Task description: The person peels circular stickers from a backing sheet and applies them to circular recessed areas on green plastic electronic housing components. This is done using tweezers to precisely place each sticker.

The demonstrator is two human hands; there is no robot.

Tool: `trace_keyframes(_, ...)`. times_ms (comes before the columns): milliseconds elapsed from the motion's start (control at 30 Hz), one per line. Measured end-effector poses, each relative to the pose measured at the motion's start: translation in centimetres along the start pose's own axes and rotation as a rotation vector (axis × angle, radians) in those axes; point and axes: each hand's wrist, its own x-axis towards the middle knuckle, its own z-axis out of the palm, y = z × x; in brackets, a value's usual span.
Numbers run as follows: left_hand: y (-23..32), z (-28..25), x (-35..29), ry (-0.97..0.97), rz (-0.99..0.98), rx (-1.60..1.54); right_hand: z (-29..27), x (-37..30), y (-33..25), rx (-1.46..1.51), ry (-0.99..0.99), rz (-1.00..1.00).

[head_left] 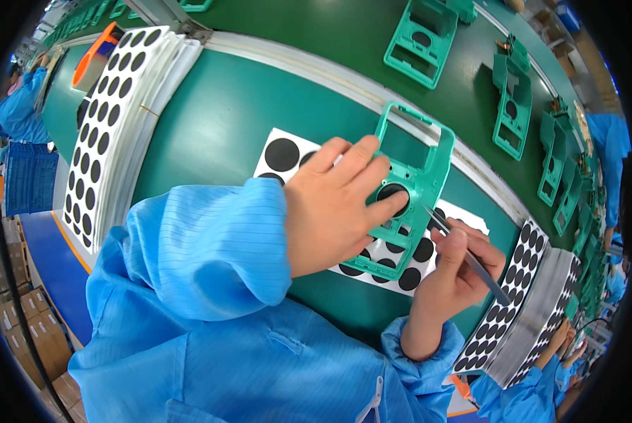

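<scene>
My left hand [337, 201] lies over the left side of a green plastic frame [439, 166] and holds it. One finger of that hand reaches onto a black round pad [392, 200] seated in the frame's middle. Metal tweezers [477, 265] are gripped in my right hand [464, 264], their tips at the frame's right edge close to the pad. Beneath the frame lies a white sheet of black round stickers [282, 154], partly covered by the frame and my left hand. The palm side of my left hand is hidden.
A thick stack of sticker sheets [104, 134] stands at left, beside an orange-rimmed object [94, 56]. More sheet stacks [524, 310] lie at right. Beyond a metal rail [295, 67], a green conveyor belt [316, 35] carries several similar frames [423, 42]. Co-workers in blue sit at both sides.
</scene>
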Motion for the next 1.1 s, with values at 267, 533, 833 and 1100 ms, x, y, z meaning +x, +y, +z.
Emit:
trace_keyframes(267,1.0,-0.1,-0.5,0.028,0.151,0.237,-1.9,0.9,0.7,0.446,0.210,0.551)
trace_keyframes(533,-6.5,-3.7,5.0,0.071,0.044,0.454,-1.7,1.1,0.6,0.456,0.151,0.562)
trace_keyframes(833,-24.9,1.9,10.5,-0.200,-0.291,0.287,0.0,0.5,-0.1,0.378,0.113,0.557)
trace_keyframes(1100,-8.0,-0.7,7.0,-0.114,0.117,-0.029,-0.4,0.2,0.1,0.339,0.121,0.483)
